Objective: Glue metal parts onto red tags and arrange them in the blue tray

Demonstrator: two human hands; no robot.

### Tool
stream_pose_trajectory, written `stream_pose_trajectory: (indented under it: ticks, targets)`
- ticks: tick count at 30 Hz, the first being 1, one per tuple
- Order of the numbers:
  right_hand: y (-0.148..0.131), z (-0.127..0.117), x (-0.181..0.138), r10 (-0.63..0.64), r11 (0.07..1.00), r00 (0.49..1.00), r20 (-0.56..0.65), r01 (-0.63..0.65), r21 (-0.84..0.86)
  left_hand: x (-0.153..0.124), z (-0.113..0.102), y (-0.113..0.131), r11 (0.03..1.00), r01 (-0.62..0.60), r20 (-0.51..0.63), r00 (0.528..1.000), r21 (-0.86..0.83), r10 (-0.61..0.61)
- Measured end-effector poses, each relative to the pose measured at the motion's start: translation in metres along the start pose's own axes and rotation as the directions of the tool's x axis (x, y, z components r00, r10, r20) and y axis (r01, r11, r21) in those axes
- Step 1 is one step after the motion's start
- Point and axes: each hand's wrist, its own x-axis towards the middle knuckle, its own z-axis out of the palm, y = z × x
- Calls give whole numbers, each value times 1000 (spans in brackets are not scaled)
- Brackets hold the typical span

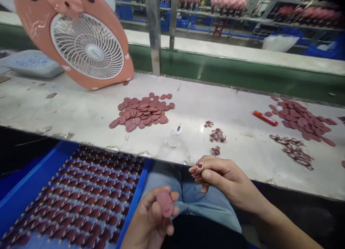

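My left hand [151, 214] is closed round a flat, dusty-pink oval disc [165, 203] with small dark dots near its lower end. To its right, my right hand [226, 175] pinches a small brownish-pink piece with pale edges [198, 168] between thumb and fingers; its exact kind is unclear. Both hands are over my lap, in front of the table edge. Similar curly pieces [217, 135] lie in little heaps on the table beyond my right hand. A heap of pink oval discs [144, 110] lies farther back, left of centre.
A blue crate [145, 180] at lower left holds rows of dark reddish parts. A clear bottle with a thin tip [175, 139] stands near the table edge. An orange fan [93, 51] stands at back left. More discs [302, 117] and a red cutter-like tool [265, 118] lie right.
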Motion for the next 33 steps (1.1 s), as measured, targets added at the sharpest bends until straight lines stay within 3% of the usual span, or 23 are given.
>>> stream_pose_trajectory:
  ticks: [3,6,10,14,33]
  targets:
    - [-7,12,-7,86,983,995,43,-92,156,1,-6,-4,998,63,70,996,-4,-62]
    - [-15,20,-11,134,982,990,47,-139,125,2,-14,-9,994,111,152,983,-13,-108]
    - [-24,25,-12,-13,997,994,109,21,-73,0,-21,-11,993,112,203,974,-23,-105]
    - [-25,27,-9,-84,982,976,201,115,-148,-2,-24,-12,993,112,238,966,-22,-104]
    - [-29,26,-6,-161,919,925,345,267,-288,-1,-32,-15,992,123,237,965,-12,-117]
